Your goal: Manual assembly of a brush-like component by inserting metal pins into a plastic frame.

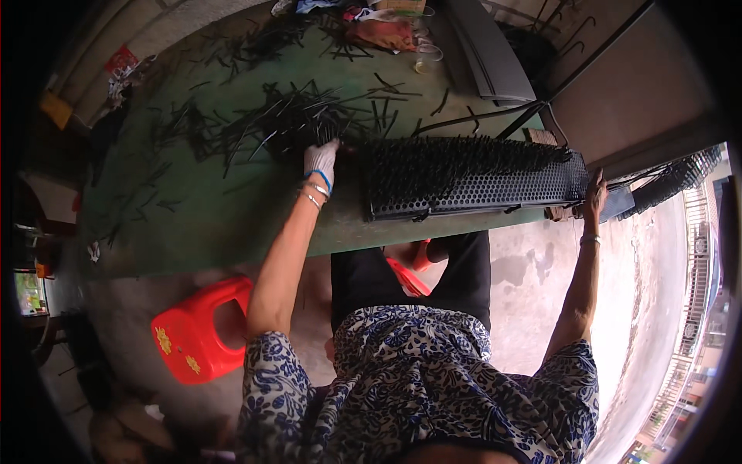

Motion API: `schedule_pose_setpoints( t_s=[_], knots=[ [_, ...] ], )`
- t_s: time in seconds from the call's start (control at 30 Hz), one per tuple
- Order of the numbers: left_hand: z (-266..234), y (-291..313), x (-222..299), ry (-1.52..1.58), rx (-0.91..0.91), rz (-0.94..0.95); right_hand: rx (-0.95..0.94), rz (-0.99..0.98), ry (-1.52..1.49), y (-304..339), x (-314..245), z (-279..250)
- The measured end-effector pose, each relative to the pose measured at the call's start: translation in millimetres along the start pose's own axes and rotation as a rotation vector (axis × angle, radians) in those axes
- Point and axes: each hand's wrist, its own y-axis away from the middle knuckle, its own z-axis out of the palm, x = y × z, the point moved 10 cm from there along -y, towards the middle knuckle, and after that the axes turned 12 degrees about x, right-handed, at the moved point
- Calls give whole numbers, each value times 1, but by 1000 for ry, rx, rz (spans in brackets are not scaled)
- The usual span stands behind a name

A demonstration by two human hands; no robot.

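My left hand (321, 160), in a pale knitted glove, is at the near edge of a heap of thin black strips (290, 116) on the green table. Its fingers look closed round a bunch of strips, partly hidden among them. Right of it lies a long black perforated panel (479, 189) with rows of round holes. Many short black strips (464, 158) stand in its holes, densest along the far side; the near rows of holes show bare. My right hand (597, 193), ungloved, grips the panel's right end.
Loose strips (151, 193) lie scattered across the green table (232, 240). Dark flat sheets (483, 54) and a red cloth bag (382, 35) are at the back. A red plastic stool (189, 340) stands at the lower left. Another dark bristled panel (672, 185) is at the far right.
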Motion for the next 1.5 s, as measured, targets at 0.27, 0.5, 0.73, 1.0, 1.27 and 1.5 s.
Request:
schedule_pose_setpoints(
  t_s=[0.27,0.5,0.73,1.0,1.27,1.5],
  knots=[
    [16,-11,-2,510,-153,-262,-314,-78,37,-10,21,60],
    [-63,93,-35,46,-53,-262,-458,302,175,38,-17,98],
    [-43,103,-21,94,-59,-298,-308,280,216,21,8,41],
    [-74,98,0,162,10,-237,-338,196,188,42,-17,37],
    [-111,10,-12,63,226,-282,-338,7,283,52,-8,43],
    [-74,-59,23,-795,347,139,-396,63,230,59,-18,39]
  ],
)
